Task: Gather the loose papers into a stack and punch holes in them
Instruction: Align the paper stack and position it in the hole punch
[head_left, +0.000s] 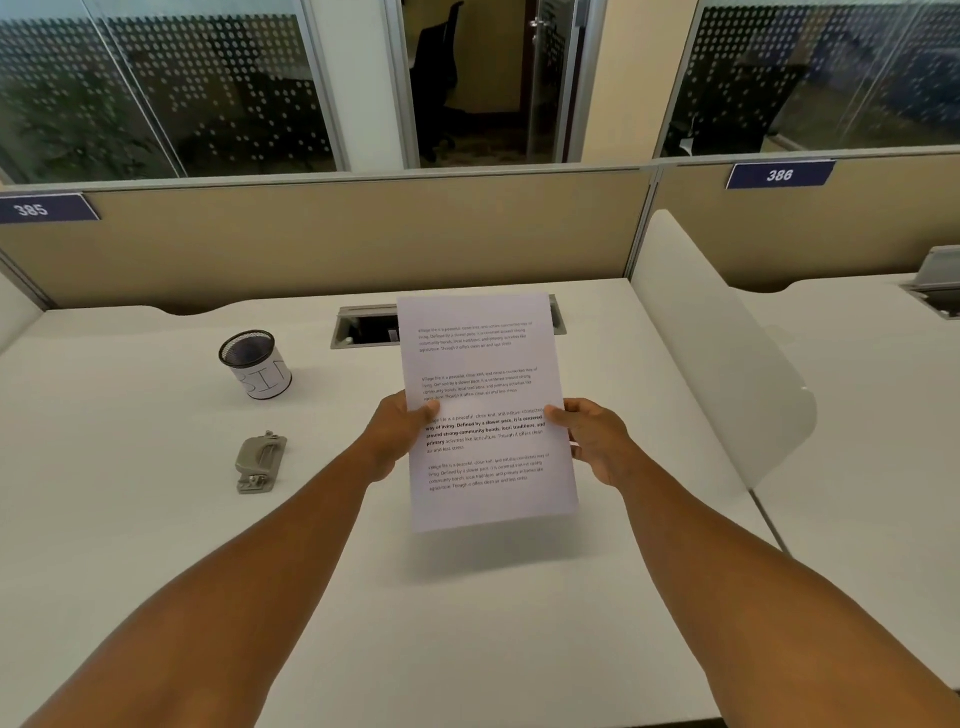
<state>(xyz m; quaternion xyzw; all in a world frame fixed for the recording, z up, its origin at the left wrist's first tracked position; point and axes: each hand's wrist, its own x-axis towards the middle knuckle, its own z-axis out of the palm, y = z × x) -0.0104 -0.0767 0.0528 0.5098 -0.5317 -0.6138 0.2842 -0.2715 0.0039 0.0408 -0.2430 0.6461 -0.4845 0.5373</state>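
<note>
In the middle of the frame both hands hold the papers (488, 415) up off the white tabletop (156, 519), the printed side facing the camera and the sheets tilted slightly to the right. The left hand (397, 434) grips the left edge, its thumb lying across the front of the page beside the bold lines of text; the right hand (595, 439) grips the right edge the same way, thumb on the front and fingers behind. A soft shadow falls on the tabletop just below the lower edge of the papers. How many sheets are in the stack cannot be told from here.

At the left of the frame a grey hole punch (260, 462) sits on the tabletop, well apart from the papers. Above it, in the upper left part of the tabletop, stands a mesh pen cup (254, 364) wrapped in a white label. Behind the top of the papers a cable tray opening (363, 327) is set into the tabletop, partly hidden by the sheets.
</note>
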